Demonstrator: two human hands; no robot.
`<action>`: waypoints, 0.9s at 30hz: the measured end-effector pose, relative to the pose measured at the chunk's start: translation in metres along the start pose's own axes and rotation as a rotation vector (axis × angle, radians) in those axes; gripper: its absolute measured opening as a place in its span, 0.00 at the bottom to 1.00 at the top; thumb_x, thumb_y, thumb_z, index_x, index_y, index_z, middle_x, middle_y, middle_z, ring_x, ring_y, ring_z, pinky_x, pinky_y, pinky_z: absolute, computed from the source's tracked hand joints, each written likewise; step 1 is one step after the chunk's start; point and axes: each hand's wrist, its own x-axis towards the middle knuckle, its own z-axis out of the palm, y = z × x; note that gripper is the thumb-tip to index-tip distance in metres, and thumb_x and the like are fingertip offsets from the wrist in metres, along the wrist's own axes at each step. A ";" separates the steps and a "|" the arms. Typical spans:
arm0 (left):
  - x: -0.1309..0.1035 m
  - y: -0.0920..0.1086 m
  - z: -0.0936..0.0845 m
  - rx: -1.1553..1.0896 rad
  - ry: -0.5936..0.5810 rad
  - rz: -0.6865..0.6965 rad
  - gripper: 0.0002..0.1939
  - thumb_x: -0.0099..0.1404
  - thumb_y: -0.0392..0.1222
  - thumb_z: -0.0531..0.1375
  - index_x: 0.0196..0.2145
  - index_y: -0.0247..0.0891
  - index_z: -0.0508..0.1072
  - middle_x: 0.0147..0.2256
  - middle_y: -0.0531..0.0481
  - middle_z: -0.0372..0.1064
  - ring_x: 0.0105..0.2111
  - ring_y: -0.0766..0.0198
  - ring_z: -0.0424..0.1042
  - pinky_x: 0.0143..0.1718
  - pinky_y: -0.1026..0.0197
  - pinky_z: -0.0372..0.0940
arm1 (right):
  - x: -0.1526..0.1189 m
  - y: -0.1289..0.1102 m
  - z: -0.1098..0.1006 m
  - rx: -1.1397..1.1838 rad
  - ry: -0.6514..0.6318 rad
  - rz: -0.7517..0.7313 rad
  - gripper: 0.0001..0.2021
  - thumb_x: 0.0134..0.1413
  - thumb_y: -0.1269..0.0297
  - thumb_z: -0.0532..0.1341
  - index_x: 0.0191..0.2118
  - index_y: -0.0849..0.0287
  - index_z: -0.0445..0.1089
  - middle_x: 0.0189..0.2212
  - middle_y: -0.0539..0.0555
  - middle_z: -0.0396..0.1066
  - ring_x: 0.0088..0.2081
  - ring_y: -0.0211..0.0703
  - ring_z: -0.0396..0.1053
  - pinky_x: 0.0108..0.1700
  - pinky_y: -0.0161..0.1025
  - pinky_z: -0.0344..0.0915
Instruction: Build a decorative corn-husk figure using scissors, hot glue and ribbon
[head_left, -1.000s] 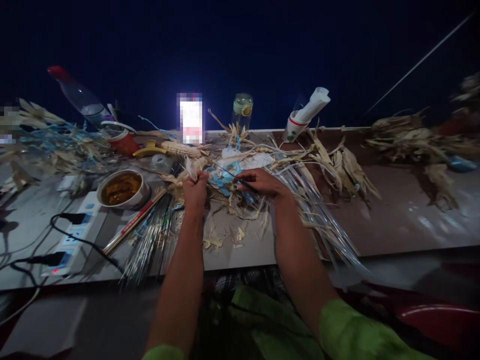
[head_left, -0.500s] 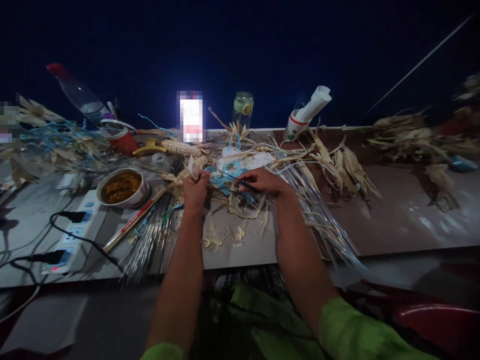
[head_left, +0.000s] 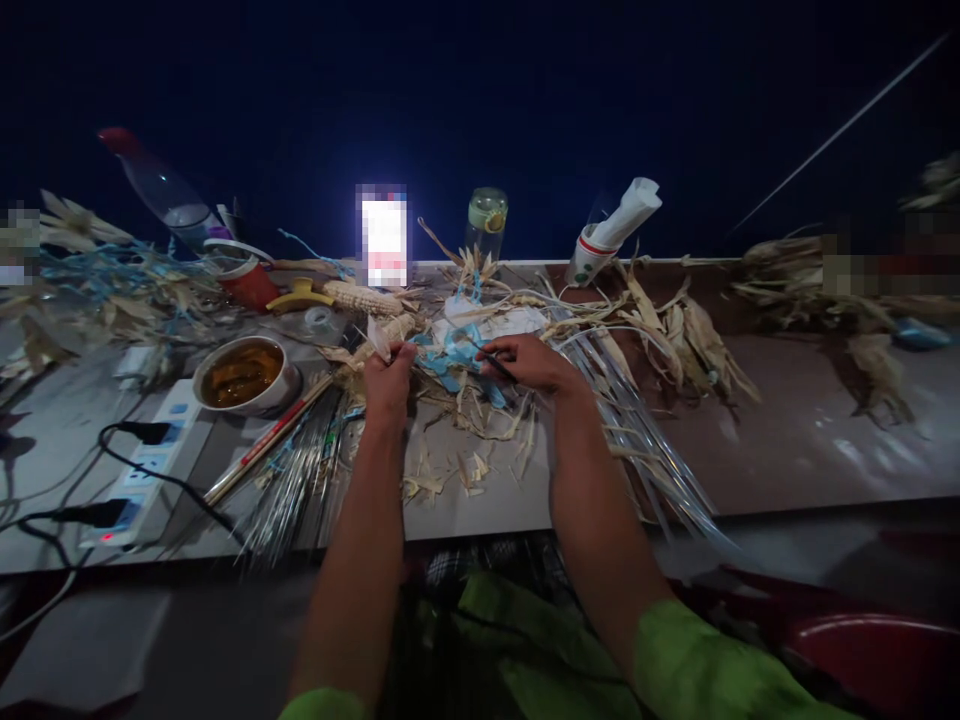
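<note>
Table: left of the corn cob, a bowl and power strip; right, dried corn husks

The left hand pinches a pale piece of husk, while the right hand holds a thin dark tool. Between them, crumpled blue material lies among dried husk strips on the counter. A bowl of amber liquid sits beside the white power strip.

single head-worn view, facing forward and down, both forearms entering from below
</note>
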 end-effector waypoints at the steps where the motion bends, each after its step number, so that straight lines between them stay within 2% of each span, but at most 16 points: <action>1: -0.001 0.000 0.001 -0.041 -0.012 -0.006 0.12 0.44 0.43 0.64 0.24 0.34 0.67 0.17 0.59 0.55 0.16 0.76 0.51 0.18 0.69 0.48 | 0.002 0.001 0.002 -0.013 0.054 0.002 0.22 0.38 0.55 0.63 0.40 0.65 0.71 0.20 0.48 0.67 0.22 0.32 0.61 0.26 0.31 0.57; 5: -0.004 0.002 0.004 -0.127 -0.062 -0.064 0.12 0.45 0.43 0.64 0.26 0.35 0.66 0.14 0.62 0.50 0.13 0.77 0.46 0.15 0.69 0.42 | 0.009 0.005 0.009 -0.214 0.246 -0.037 0.21 0.40 0.56 0.62 0.42 0.60 0.69 0.29 0.51 0.71 0.29 0.36 0.65 0.31 0.32 0.59; 9: -0.006 0.002 0.005 -0.150 -0.088 -0.097 0.12 0.46 0.43 0.63 0.27 0.34 0.68 0.17 0.59 0.58 0.12 0.78 0.47 0.14 0.69 0.44 | 0.008 0.000 0.016 -0.522 0.248 0.012 0.18 0.43 0.58 0.60 0.42 0.59 0.68 0.33 0.54 0.72 0.32 0.40 0.66 0.33 0.34 0.59; 12: -0.006 0.000 0.006 -0.145 -0.071 -0.110 0.13 0.45 0.43 0.64 0.27 0.33 0.68 0.19 0.57 0.61 0.13 0.78 0.49 0.14 0.69 0.43 | 0.006 -0.007 0.022 -0.665 0.240 0.006 0.18 0.45 0.58 0.58 0.44 0.57 0.67 0.35 0.55 0.72 0.35 0.44 0.67 0.36 0.36 0.59; 16: -0.007 0.000 0.009 -0.163 -0.079 -0.110 0.13 0.45 0.42 0.64 0.27 0.34 0.67 0.18 0.58 0.61 0.13 0.78 0.48 0.14 0.70 0.42 | 0.010 -0.008 0.031 -0.735 0.269 0.018 0.19 0.48 0.59 0.56 0.48 0.52 0.66 0.43 0.56 0.72 0.43 0.50 0.67 0.41 0.40 0.59; 21: -0.011 0.003 0.011 -0.197 -0.074 -0.145 0.13 0.45 0.42 0.63 0.28 0.35 0.65 0.18 0.59 0.60 0.12 0.78 0.47 0.13 0.69 0.40 | 0.017 -0.004 0.037 -0.770 0.359 0.105 0.25 0.50 0.61 0.55 0.56 0.55 0.59 0.45 0.60 0.71 0.44 0.53 0.68 0.42 0.43 0.60; 27: -0.013 0.007 0.013 -0.162 -0.032 -0.118 0.12 0.44 0.39 0.62 0.28 0.34 0.65 0.17 0.59 0.60 0.13 0.78 0.48 0.15 0.69 0.41 | 0.015 -0.013 0.039 -0.858 0.314 0.125 0.22 0.52 0.61 0.52 0.54 0.51 0.62 0.46 0.57 0.71 0.47 0.51 0.67 0.45 0.42 0.60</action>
